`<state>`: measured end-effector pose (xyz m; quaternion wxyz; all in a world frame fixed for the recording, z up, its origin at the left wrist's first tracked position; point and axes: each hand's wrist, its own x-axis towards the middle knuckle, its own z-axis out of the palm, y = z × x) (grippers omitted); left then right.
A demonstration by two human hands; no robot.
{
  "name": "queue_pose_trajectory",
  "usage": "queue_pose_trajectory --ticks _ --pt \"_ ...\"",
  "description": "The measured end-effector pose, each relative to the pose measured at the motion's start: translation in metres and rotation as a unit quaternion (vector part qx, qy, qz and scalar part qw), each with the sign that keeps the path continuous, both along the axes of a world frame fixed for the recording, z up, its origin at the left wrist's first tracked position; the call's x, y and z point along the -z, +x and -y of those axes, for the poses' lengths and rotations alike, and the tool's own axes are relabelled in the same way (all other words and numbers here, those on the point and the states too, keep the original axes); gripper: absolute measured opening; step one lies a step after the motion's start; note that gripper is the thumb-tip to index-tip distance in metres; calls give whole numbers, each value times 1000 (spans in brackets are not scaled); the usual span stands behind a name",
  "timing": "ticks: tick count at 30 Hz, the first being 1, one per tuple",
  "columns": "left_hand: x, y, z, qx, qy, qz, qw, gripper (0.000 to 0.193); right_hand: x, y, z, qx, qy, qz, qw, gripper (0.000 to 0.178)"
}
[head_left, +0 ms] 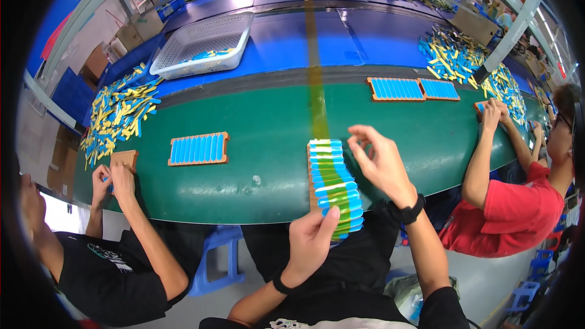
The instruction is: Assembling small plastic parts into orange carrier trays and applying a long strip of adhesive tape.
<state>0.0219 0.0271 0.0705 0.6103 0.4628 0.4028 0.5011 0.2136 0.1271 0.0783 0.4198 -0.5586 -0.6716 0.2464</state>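
A row of blue stick-like pieces [323, 173] lies side by side at the table's front edge, with a yellow see-through tape [314, 73] running down across it from overhead. Part of a brown-orange slotted tray [312, 198] shows along its left side. The row's near end juts past the edge, lifted and bent. My left hand [311, 237] grips that end, thumb on top; its other fingers are mostly hidden underneath. Just right of the row's far end hovers my right hand [381, 158], fingers loosely curled and apart, holding nothing.
Filled trays lie at left [198, 148] and far right [396, 89]. Loose blue and yellow pieces heap at left [119, 113] and right [454, 55]. A white basket [204, 42] stands far left. Co-workers sit on both sides, a red sleeve [512, 189] at right. A metal post [512, 30] rises there.
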Motion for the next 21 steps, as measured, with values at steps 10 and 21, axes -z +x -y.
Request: queue_pose_trajectory --ticks 10,21 --pt "-17 -28 -14 206 -58 129 968 61 0 -23 59 -177 32 95 979 47" --pt "-33 -51 -88 188 37 106 976 39 47 -62 -57 -287 -25 -6 958 73"
